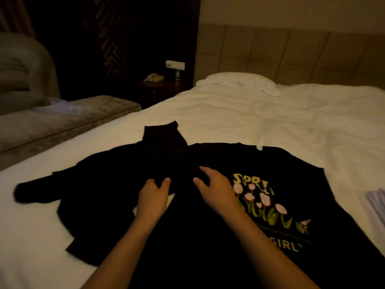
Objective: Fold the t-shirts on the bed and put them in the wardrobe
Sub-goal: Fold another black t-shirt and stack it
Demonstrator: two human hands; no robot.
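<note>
Head view
Bed [239, 113]: white sheet, rumpled, filling the frame from 8 o'clock to 3 o'clock.
Printed shirt [208, 236]: black t-shirt spread flat on the bed from centre to 5 o'clock, neck toward 12 o'clock, a white tag at the collar; the print with pink flowers, yellow-green letters and the word "GIRL" sits at 4 o'clock.
Dark top [100, 184]: second black garment on the bed at 9 o'clock, touching the printed shirt's left edge; its high neck points to 12 o'clock and one sleeve trails out to the far left. Where the two black cloths meet, I cannot tell which lies on top.
Left hand [153, 197]: just left of centre, palm down; thumb and fingers curl in and pinch a fold of black cloth at the seam between the two garments. Which garment it holds, I cannot tell.
Right hand [216, 190]: just right of centre, near the left hand but apart from it; fingers spread wide and slightly bent, tips down on the printed shirt beside the print, gripping nothing that shows.
Pillow [237, 82]: white, at the head of the bed, 12 o'clock.
Striped cloth [377, 203]: pale, folded, at the right edge, 3 o'clock, on the bed apart from the shirts.
Nightstand [160, 88]: dark, at 11 o'clock beside the bed, with a phone [153, 77] and a small bottle [177, 77] on it.
Sofa [41, 113]: grey, at 9 to 10 o'clock, beyond the bed's left side.
</note>
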